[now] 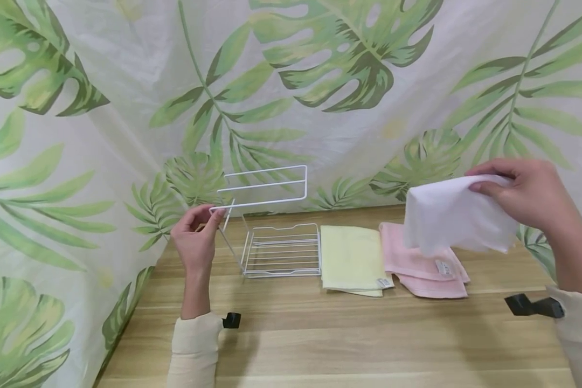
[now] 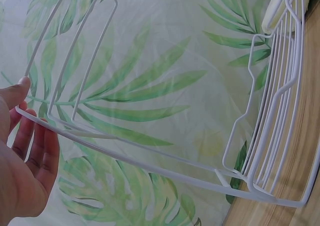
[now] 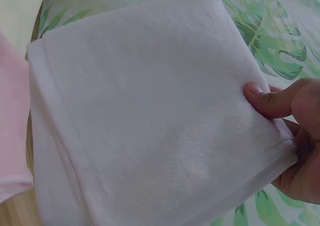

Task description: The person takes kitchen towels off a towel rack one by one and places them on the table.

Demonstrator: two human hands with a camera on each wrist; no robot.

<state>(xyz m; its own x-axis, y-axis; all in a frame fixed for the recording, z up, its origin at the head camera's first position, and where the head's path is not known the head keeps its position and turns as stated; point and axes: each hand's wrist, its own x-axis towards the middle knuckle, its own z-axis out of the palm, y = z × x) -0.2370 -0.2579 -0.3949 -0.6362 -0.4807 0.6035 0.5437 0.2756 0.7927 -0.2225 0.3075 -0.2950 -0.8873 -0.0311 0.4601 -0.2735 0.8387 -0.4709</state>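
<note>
A white wire rack (image 1: 282, 274) stands at the left of the table, its upper frame raised above a slatted base. My left hand (image 1: 197, 237) pinches the near left corner of that upper frame; in the left wrist view the thumb (image 2: 19, 87) lies over the wire with the fingers below. Held up at the right by my right hand (image 1: 531, 191) is a folded white towel (image 3: 145, 101), gripped at one edge between thumb and fingers. It hangs over part of a folded pink towel (image 1: 412, 253). Beside the rack lies a folded yellow towel (image 1: 351, 256).
The wood-grain table (image 1: 349, 345) runs up to a leaf-printed cloth (image 1: 126, 64) hanging behind and at the left. Both the yellow and pink towels carry small labels near their front edges. A black strap (image 1: 533, 305) sits at the right wrist.
</note>
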